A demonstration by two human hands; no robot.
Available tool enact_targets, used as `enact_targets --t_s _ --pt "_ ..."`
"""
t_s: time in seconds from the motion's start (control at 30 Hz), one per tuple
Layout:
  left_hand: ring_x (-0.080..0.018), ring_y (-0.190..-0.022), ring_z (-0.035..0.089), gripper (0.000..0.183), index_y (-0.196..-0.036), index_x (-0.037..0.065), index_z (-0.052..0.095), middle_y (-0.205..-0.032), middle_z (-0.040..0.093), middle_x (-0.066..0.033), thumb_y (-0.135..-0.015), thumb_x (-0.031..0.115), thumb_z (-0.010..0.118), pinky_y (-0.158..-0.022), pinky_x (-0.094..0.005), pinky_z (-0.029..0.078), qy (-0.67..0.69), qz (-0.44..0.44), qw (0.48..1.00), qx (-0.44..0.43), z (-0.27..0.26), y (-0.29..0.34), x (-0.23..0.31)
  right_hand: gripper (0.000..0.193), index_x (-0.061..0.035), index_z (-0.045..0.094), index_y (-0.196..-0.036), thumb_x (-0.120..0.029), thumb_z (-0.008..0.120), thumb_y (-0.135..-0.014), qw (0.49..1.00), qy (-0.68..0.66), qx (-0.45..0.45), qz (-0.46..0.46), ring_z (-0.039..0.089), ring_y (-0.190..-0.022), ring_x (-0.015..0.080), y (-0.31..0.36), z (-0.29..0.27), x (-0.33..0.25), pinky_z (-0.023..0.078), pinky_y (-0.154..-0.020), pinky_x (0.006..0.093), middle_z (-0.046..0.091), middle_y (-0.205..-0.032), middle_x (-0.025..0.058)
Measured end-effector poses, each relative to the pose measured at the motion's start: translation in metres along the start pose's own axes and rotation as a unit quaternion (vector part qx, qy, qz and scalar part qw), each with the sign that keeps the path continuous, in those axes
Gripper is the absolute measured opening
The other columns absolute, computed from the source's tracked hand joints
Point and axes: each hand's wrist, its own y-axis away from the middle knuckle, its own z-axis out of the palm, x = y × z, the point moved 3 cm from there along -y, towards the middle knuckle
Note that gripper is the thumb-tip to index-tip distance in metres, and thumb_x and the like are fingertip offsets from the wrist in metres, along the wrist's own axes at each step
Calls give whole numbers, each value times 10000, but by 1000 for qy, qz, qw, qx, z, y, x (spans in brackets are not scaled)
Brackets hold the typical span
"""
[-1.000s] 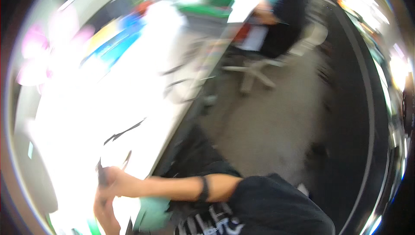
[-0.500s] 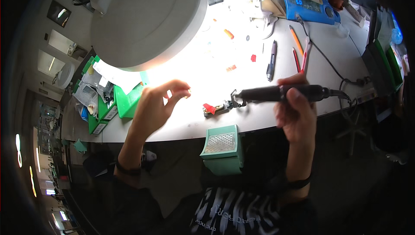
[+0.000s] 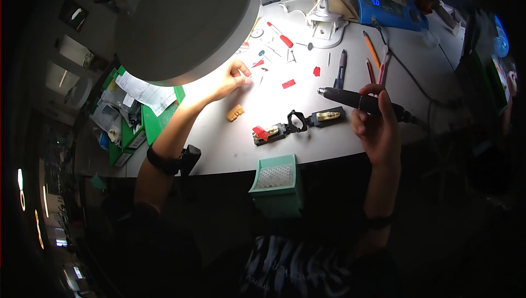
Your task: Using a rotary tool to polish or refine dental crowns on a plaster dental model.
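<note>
My right hand (image 3: 378, 120) is wrapped round a black corded rotary handpiece (image 3: 350, 99), its metal nose pointing left; no bit can be made out in it. My left hand (image 3: 231, 81) is by the loose rotary bits, its fingers bent and thumb and forefinger slightly apart, with nothing visible between them. Near it are a thin-shanked bit (image 3: 264, 71) and a red scrap (image 3: 258, 63). A tan dental model piece (image 3: 235, 113) lies below that hand. A black hinged articulator (image 3: 297, 121) lies opened out, pale tooth models on both ends and a red piece (image 3: 261, 132) on its left one.
A large round lamp head (image 3: 186, 29) overhangs the left. Green bins (image 3: 156, 122) stand beneath it. A blue control unit (image 3: 383, 9), pens, pencils (image 3: 371, 49) and a white clamp stand (image 3: 323, 27) are farther back. A green bench block (image 3: 274, 180) juts from the front edge.
My left hand has moved up and away from me, toward the bits; the tan piece now lies on the table. The handpiece has lifted off the articulator, its nose tilting up.
</note>
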Motion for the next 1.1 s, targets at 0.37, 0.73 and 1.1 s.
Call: enact_targets --t_s 0.37,0.73,1.1 --pt "-184 -782 615 245 -970 77 763 -843 656 -59 -849 289 765 -715 -355 502 -127 123 980 88 39 -68 38 361 -2 624 -1183 -301 657 -983 999 28 25 18 533 -509 108 2 4 -3 367 -478 246 559 -644 35" --pt "-176 -861 631 150 -1002 76 703 -941 674 -67 -921 202 703 -808 -338 510 -116 86 988 53 50 -62 51 345 1 657 -1139 -296 648 -964 998 38 7 42 565 -526 107 5 8 -7 383 -488 247 563 -643 20" --pt "-101 -865 550 390 -1410 -16 568 -901 590 -13 -1036 89 602 -849 -272 462 373 26 924 76 23 105 67 419 40 631 -1250 -289 653 -992 993 108 -21 -38 613 -580 121 8 10 -7 434 -552 242 645 -739 61"
